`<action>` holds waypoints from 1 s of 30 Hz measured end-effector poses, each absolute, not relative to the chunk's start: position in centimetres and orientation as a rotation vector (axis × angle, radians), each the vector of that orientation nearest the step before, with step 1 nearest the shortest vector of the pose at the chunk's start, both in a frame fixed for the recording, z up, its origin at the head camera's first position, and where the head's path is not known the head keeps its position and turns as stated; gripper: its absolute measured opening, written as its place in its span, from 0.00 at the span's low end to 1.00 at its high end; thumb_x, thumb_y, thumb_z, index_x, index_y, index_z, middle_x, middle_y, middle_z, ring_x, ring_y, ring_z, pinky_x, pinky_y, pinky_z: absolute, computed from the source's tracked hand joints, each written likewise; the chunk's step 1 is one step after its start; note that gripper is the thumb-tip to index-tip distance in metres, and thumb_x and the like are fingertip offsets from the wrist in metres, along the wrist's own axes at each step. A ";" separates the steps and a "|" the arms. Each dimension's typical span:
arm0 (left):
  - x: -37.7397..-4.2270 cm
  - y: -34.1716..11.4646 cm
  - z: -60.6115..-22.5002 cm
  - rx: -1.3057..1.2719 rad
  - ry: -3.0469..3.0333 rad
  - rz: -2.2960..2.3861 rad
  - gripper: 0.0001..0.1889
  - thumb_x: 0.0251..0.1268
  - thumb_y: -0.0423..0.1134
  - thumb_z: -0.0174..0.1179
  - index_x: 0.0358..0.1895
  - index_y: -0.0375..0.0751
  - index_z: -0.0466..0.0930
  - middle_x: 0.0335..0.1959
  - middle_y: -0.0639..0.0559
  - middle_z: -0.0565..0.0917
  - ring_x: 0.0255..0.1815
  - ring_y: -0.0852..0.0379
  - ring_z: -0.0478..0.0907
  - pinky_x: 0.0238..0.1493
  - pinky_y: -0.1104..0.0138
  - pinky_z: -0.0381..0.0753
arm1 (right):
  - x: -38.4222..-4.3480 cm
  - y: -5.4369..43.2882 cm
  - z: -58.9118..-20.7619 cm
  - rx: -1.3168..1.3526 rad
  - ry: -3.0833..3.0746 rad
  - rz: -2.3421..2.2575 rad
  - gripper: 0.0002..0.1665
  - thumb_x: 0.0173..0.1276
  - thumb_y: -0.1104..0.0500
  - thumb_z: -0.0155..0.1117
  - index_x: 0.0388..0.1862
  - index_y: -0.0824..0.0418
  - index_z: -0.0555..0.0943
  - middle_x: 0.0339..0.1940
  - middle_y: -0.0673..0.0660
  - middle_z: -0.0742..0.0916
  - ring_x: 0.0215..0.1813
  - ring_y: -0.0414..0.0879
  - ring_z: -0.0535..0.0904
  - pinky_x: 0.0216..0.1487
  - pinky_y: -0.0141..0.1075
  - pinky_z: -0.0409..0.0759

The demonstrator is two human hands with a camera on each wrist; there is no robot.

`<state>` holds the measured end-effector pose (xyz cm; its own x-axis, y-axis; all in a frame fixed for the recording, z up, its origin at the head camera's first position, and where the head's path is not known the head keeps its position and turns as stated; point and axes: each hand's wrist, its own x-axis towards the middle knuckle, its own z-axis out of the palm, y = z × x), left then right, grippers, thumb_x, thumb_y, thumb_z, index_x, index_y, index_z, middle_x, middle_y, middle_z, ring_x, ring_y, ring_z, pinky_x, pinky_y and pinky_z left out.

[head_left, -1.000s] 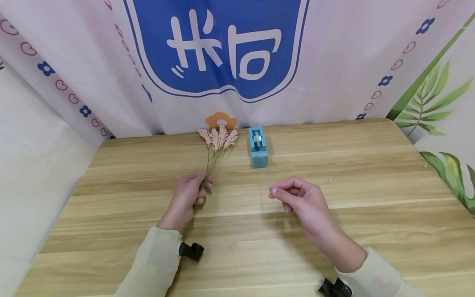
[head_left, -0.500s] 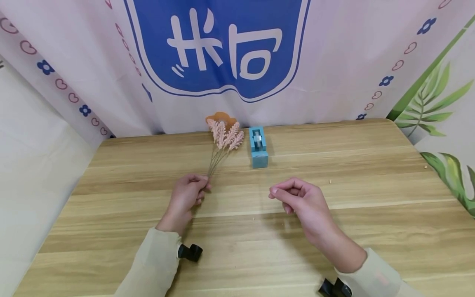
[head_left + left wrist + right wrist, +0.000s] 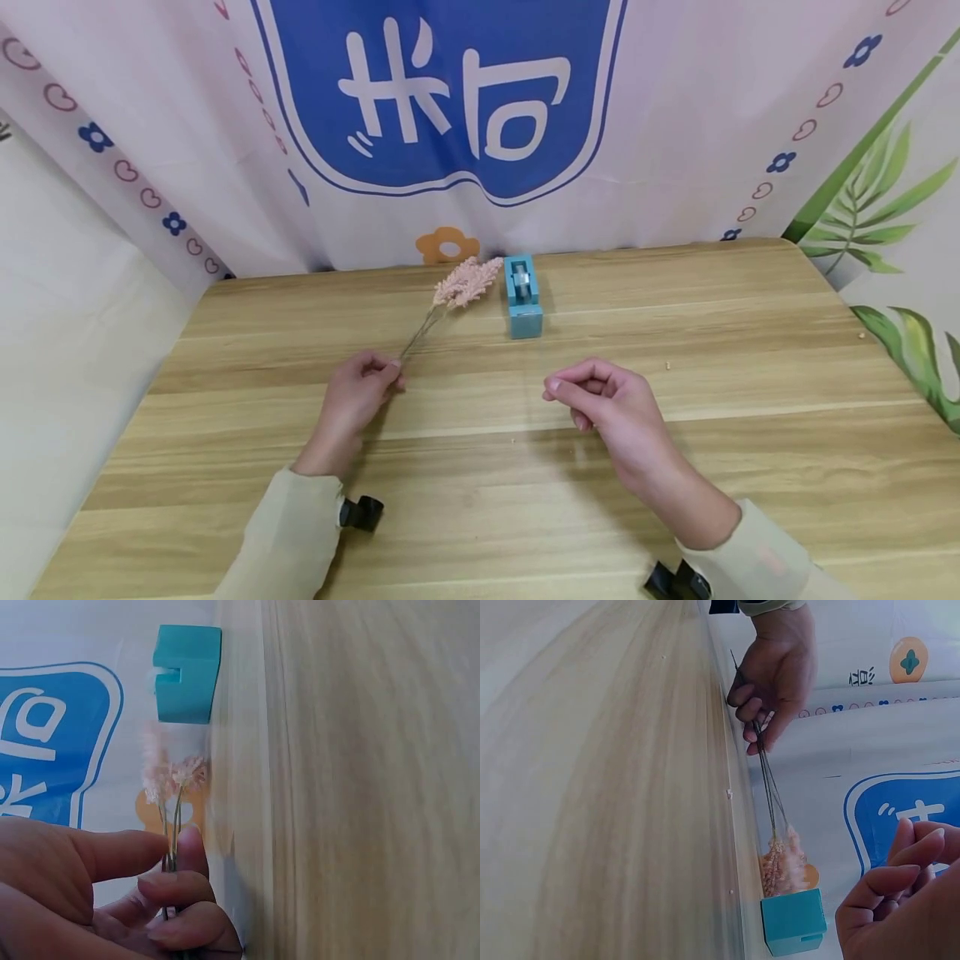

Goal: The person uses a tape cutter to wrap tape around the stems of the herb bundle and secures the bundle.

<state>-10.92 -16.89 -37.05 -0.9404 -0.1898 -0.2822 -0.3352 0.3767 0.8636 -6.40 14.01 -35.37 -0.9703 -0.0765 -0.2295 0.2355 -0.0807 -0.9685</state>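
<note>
Right hand [image 3: 611,408] first: it sits over the counter [image 3: 465,517], nearer you than the tape dispenser [image 3: 525,315] and to its right, fingers curled and thumb meeting forefinger, with nothing visible between them. Let it wait there, out of the stems' path. Your left hand [image 3: 352,400], nearer than the dispenser and to its left, pinches the thin stems [image 3: 418,332] between thumb and fingers; a stem end juts out on the side away from the dispenser. Grip lightly but keep the stems bunched, since they would likely roll and fan apart if your pinch slackened. The bunch slants toward the dispenser, so any turn is best made slowly, from the wrist. Farther on, the pink flower heads [image 3: 465,285] lie just beside the dispenser's left side; whether they brush it is hard to tell, so give them room, as a snag could knock them askew. Beyond the dispenser hangs the printed cloth [image 3: 667,125].
</note>
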 end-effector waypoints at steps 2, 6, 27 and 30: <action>-11.0 -16.9 -37.1 -0.491 2.503 1.593 0.12 0.85 0.39 0.56 0.53 0.31 0.81 0.35 0.53 0.87 0.41 0.57 0.80 0.48 0.67 0.75 | -6.4 14.0 -35.4 0.175 1.972 -2.159 0.03 0.73 0.62 0.74 0.40 0.56 0.86 0.36 0.47 0.94 0.28 0.38 0.74 0.33 0.28 0.75; -11.1 -16.7 -37.2 -0.511 2.527 1.576 0.12 0.86 0.39 0.55 0.54 0.31 0.81 0.34 0.52 0.86 0.40 0.55 0.80 0.49 0.63 0.71 | -6.4 14.0 -35.5 0.173 1.970 -2.161 0.03 0.73 0.62 0.74 0.40 0.57 0.86 0.36 0.47 0.94 0.28 0.39 0.74 0.34 0.28 0.75; -11.8 -15.7 -37.4 -0.481 2.590 1.577 0.09 0.81 0.36 0.61 0.48 0.33 0.85 0.33 0.51 0.89 0.35 0.59 0.84 0.41 0.70 0.76 | -6.4 14.1 -35.5 0.155 1.975 -2.162 0.03 0.73 0.62 0.74 0.40 0.57 0.86 0.36 0.47 0.94 0.28 0.39 0.73 0.34 0.28 0.75; -11.9 -15.5 -37.4 -0.393 2.677 1.469 0.09 0.82 0.37 0.60 0.45 0.34 0.86 0.32 0.49 0.88 0.35 0.56 0.82 0.42 0.67 0.75 | -6.4 14.1 -35.5 0.152 1.976 -2.163 0.03 0.74 0.62 0.73 0.39 0.56 0.86 0.36 0.47 0.94 0.28 0.39 0.73 0.34 0.28 0.75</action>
